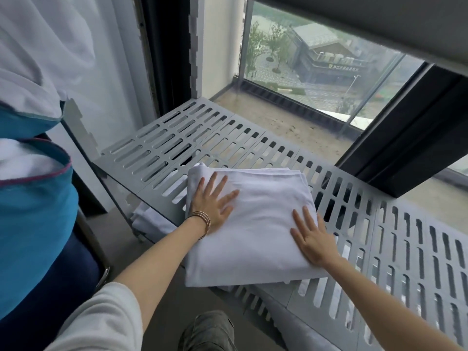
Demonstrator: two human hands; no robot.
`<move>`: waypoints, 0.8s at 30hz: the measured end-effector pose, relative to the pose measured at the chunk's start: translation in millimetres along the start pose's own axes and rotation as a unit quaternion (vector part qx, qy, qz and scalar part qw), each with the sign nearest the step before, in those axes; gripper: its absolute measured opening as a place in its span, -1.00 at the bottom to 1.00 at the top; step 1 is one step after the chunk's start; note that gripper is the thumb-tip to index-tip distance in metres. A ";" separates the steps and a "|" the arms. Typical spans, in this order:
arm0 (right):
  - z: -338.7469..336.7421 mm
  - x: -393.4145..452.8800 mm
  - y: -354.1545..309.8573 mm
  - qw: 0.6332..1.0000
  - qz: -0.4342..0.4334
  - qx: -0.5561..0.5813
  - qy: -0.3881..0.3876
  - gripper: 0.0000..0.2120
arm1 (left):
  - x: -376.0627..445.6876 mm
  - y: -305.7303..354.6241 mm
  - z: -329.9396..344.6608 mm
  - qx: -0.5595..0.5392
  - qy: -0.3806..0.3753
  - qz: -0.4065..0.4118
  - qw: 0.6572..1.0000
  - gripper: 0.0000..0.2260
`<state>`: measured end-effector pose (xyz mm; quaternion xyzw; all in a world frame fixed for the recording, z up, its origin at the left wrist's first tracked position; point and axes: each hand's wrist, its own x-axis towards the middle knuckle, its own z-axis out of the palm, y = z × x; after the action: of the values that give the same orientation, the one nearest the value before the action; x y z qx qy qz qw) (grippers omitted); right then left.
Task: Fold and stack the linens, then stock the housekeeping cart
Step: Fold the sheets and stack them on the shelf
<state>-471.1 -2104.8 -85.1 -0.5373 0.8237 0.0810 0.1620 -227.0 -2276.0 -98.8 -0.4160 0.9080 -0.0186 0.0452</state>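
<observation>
Hands flat, left hand (pixel 215 203) and right hand (pixel 312 239) spread on folded white linen (pixel 258 224) atop slotted grey shelf (pixel 405 236)

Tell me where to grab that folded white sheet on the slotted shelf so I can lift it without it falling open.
Probably best to grip the folded white sheet at its left and right edges, sliding fingers underneath from both sides. The left hand and right hand already lie flat on top near those edges. Its near edge overhangs the slotted shelf, giving room to reach under, and supporting all layers from below should keep the fold closed.
</observation>
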 end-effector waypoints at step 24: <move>8.0 10.9 -6.8 0.999 -0.042 -0.011 -0.017 -0.20 | 42.5 -19.2 -9.3 -0.111 -0.154 -0.168 0.967 -0.35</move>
<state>-467.5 -2114.4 -96.1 -0.5718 0.7965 0.0926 0.1735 -241.0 -2320.8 -91.0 -0.5631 0.8034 0.1393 0.1343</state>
